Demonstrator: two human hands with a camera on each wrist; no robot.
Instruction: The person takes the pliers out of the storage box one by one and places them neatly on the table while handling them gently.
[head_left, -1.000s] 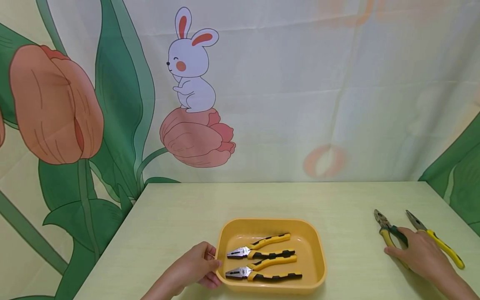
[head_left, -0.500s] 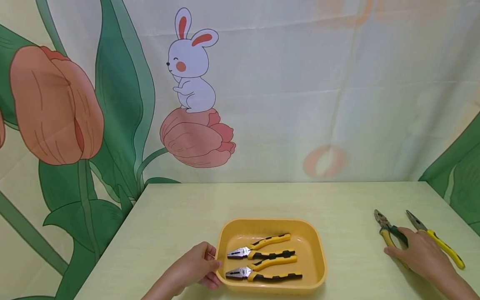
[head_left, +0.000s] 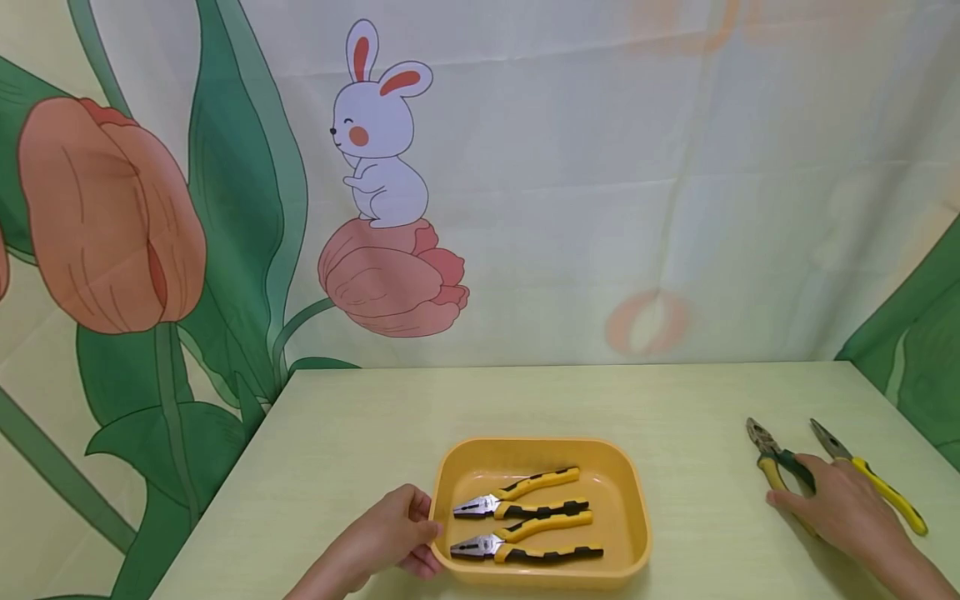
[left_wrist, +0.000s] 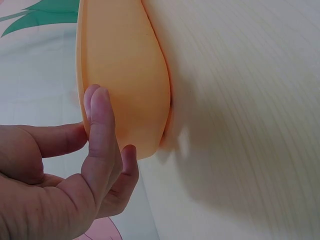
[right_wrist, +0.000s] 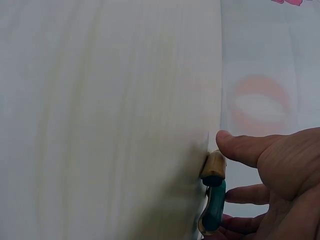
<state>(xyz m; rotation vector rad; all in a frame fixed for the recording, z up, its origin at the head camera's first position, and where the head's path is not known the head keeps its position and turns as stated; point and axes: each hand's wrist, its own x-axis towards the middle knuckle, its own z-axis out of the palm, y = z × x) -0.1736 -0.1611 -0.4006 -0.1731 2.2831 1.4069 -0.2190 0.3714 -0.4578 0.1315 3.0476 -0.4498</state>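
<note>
A yellow plastic tray stands at the front middle of the table, two combination pliers with yellow-and-black handles lying in it, the upper pliers and the lower pliers. My left hand pinches the tray's left rim, thumb on the rim; in the left wrist view its fingers lie against the outer wall. At the right, my right hand grips the handles of worn pliers, green and yellow, lying on the table with jaws pointing away. The right wrist view shows the handle ends between thumb and fingers.
Long-nose pliers with yellow handles lie just right of my right hand, partly close behind it. The pale wooden table ends at a printed cloth backdrop with a rabbit and tulips.
The head view has shifted very slightly. Both hands, the tray and all the pliers stay where they were.
</note>
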